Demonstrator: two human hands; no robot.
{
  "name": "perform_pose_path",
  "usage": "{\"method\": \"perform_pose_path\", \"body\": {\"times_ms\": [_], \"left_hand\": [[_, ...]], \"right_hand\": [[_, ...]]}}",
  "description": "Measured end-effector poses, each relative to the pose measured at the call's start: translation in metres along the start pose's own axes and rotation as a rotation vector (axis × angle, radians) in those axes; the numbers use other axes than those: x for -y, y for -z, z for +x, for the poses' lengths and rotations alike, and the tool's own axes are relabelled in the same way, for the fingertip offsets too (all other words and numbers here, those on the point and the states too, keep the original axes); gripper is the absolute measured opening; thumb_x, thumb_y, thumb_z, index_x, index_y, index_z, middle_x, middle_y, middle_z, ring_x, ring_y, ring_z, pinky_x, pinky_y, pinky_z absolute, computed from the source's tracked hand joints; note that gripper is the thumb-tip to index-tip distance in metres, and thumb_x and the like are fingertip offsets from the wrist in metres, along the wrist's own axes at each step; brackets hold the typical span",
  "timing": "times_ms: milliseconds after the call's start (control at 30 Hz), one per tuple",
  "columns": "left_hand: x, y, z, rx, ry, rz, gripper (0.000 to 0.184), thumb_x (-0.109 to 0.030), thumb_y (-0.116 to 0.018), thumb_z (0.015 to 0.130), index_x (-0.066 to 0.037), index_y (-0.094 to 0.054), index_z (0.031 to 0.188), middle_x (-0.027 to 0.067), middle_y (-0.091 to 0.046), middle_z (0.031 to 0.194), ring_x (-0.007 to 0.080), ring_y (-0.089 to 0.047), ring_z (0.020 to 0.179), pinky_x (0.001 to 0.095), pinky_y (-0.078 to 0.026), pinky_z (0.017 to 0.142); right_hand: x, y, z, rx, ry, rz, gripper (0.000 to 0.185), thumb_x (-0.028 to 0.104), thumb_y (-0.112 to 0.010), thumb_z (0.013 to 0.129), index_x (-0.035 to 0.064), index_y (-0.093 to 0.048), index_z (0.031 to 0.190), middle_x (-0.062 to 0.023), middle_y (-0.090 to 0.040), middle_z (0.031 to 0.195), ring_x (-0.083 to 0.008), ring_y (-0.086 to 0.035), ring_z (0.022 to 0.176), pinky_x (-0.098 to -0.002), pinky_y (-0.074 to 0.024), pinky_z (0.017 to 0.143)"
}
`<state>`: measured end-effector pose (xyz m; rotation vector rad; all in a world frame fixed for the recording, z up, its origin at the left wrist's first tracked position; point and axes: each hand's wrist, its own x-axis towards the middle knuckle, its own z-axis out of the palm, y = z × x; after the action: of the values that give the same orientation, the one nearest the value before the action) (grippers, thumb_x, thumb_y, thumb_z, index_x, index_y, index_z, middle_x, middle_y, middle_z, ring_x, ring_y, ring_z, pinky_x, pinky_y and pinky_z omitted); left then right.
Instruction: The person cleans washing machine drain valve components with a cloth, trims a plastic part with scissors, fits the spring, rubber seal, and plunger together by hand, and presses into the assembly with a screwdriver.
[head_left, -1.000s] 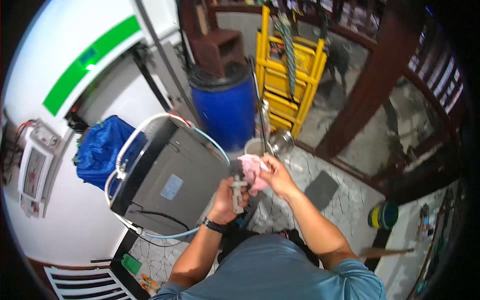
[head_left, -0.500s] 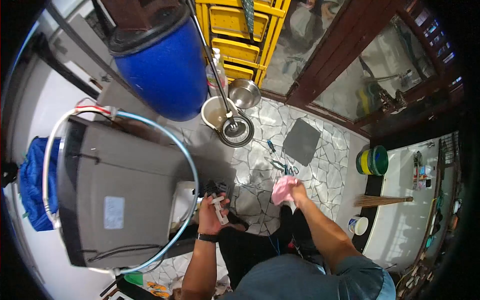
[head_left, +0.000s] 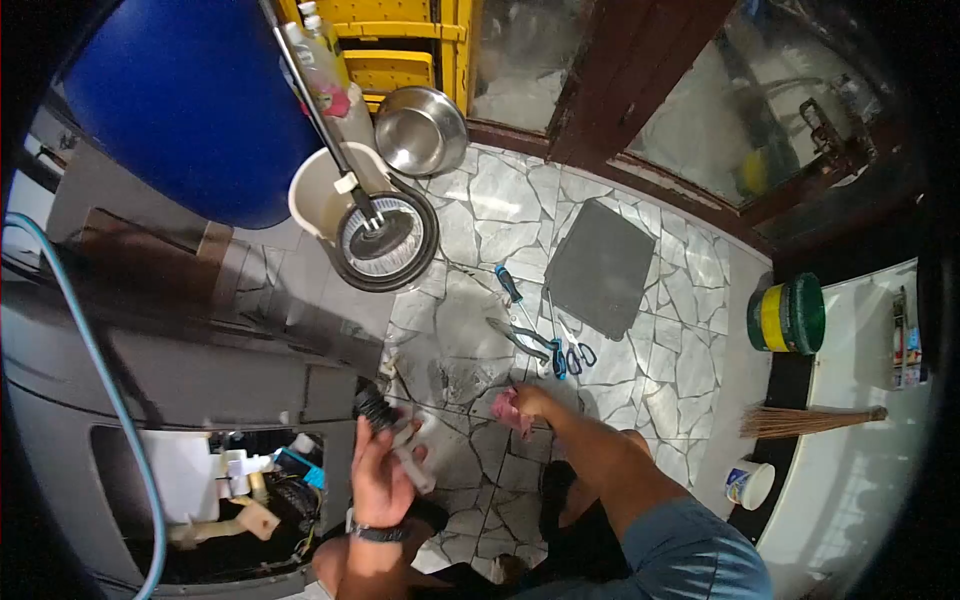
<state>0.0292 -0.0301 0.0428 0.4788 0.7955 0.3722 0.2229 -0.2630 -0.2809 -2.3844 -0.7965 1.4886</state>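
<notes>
My left hand [head_left: 382, 478], palm up with fingers curled, holds a white plastic fitting [head_left: 412, 462]. A black ribbed piece [head_left: 374, 407] is at its fingertips; I cannot tell whether it is joined to the fitting. A crumpled pink cloth [head_left: 512, 412] is gripped in my right hand [head_left: 535, 401], low over the tiled floor. Left of my left hand, the grey machine [head_left: 230, 395] has an opening showing white pipes [head_left: 240, 468] and wiring. Beyond my right hand lie pliers [head_left: 522, 340], a screwdriver [head_left: 508, 283] with a blue-black handle, another blue-handled tool and scissors [head_left: 578, 355].
A flat grey panel [head_left: 602, 268] lies on the floor. Behind stand a mop [head_left: 375, 235] in a bucket [head_left: 308, 195], a steel pot [head_left: 421, 131] and a blue barrel [head_left: 190, 110]. Along the right are a green bucket [head_left: 800, 313], a broom [head_left: 810, 421] and a white tub [head_left: 750, 484].
My view has dropped closer to the floor, bringing the machine's opening into sight. My right hand has moved left and lower with the pink cloth. The left hand keeps hold of the fitting.
</notes>
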Motion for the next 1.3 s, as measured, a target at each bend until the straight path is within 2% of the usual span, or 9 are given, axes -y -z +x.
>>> {"method": "perform_pose_path", "body": {"times_ms": [400,500,567,633,667,700,833,967,1300], "left_hand": [[0.012,0.000,-0.015,-0.011,-0.231,0.118,0.043,-0.022,-0.066,0.096,-0.012,-0.052,0.136,0.0087,-0.064,0.121,0.0273,-0.063,0.115,0.0393,-0.060,0.073],[0.015,-0.005,-0.018,-0.048,-0.309,0.107,0.038,-0.031,-0.061,0.101,-0.010,-0.056,0.133,0.0118,-0.068,0.118,0.0294,-0.066,0.113,0.0410,-0.063,0.069],[0.006,-0.002,-0.021,0.005,-0.267,-0.041,0.042,-0.041,-0.052,0.105,-0.007,-0.060,0.130,0.0147,-0.069,0.112,0.0323,-0.068,0.109,0.0437,-0.063,0.067],[0.000,0.002,-0.021,0.000,-0.267,-0.115,0.048,-0.047,-0.048,0.106,-0.005,-0.062,0.125,0.0172,-0.070,0.110,0.0364,-0.068,0.108,0.0475,-0.063,0.069],[-0.005,0.013,-0.020,0.028,-0.249,-0.130,0.047,-0.045,-0.051,0.105,-0.004,-0.063,0.125,0.0176,-0.070,0.112,0.0353,-0.068,0.109,0.0503,-0.063,0.075],[-0.011,0.014,-0.022,0.033,-0.219,-0.147,0.049,-0.046,-0.053,0.105,-0.002,-0.063,0.124,0.0172,-0.070,0.111,0.0332,-0.067,0.109,0.0507,-0.061,0.086],[-0.028,0.045,-0.017,0.038,-0.164,-0.316,0.050,-0.043,-0.058,0.103,0.002,-0.060,0.126,0.0164,-0.066,0.121,0.0323,-0.065,0.112,0.0448,-0.057,0.097],[-0.037,0.039,-0.021,0.098,-0.275,-0.281,0.039,-0.031,-0.061,0.102,-0.029,-0.053,0.140,0.0170,-0.065,0.120,0.0349,-0.064,0.114,0.0452,-0.058,0.092],[-0.041,0.032,-0.024,0.203,-0.193,-0.542,0.035,-0.039,-0.044,0.107,-0.010,-0.056,0.122,0.0146,-0.062,0.110,0.0290,-0.059,0.094,0.0367,-0.051,0.069]], "right_hand": [[0.015,0.045,0.033,0.714,-0.155,0.223,0.046,0.028,-0.068,0.089,0.0037,-0.063,0.127,-0.0192,-0.073,0.109,-0.0332,-0.071,0.096,-0.0448,-0.0585,0.082],[-0.007,0.087,0.071,0.490,-0.213,0.205,0.044,0.030,-0.070,0.088,0.0047,-0.065,0.124,-0.0170,-0.073,0.109,-0.0309,-0.072,0.094,-0.0439,-0.0588,0.082],[-0.033,0.112,0.129,-0.100,0.285,-0.595,0.037,0.029,-0.065,0.090,0.0021,-0.068,0.116,-0.0237,-0.071,0.111,-0.0382,-0.071,0.093,-0.0502,-0.0577,0.080],[-0.050,0.117,0.168,-0.851,-0.041,0.014,0.034,0.030,-0.063,0.092,0.0004,-0.070,0.106,-0.0270,-0.070,0.111,-0.0419,-0.070,0.100,-0.0512,-0.0554,0.084],[-0.078,0.106,0.205,-1.009,0.125,-0.444,0.039,0.030,-0.067,0.090,-0.0011,-0.066,0.113,-0.0243,-0.071,0.106,-0.0412,-0.069,0.094,-0.0500,-0.0552,0.086],[-0.018,0.131,0.146,-0.797,-0.059,0.285,0.040,0.025,-0.073,0.087,0.0012,-0.064,0.119,-0.0226,-0.069,0.113,-0.0392,-0.067,0.104,-0.0484,-0.0536,0.090],[-0.028,0.111,0.181,-0.946,0.027,-0.073,0.050,0.012,-0.080,0.077,0.0038,-0.057,0.120,-0.0211,-0.066,0.116,-0.0413,-0.065,0.109,-0.0500,-0.0524,0.094],[-0.015,0.127,0.186,-0.785,-0.103,-0.063,0.054,0.009,-0.078,0.080,0.0028,-0.049,0.125,-0.0229,-0.065,0.119,-0.0426,-0.065,0.111,-0.0492,-0.0530,0.095],[0.104,0.258,-0.031,-0.683,0.346,0.374,0.106,-0.001,-0.071,0.085,0.0271,-0.007,0.164,-0.0187,-0.065,0.108,-0.0281,-0.069,0.090,-0.0430,-0.0585,0.073]]}}
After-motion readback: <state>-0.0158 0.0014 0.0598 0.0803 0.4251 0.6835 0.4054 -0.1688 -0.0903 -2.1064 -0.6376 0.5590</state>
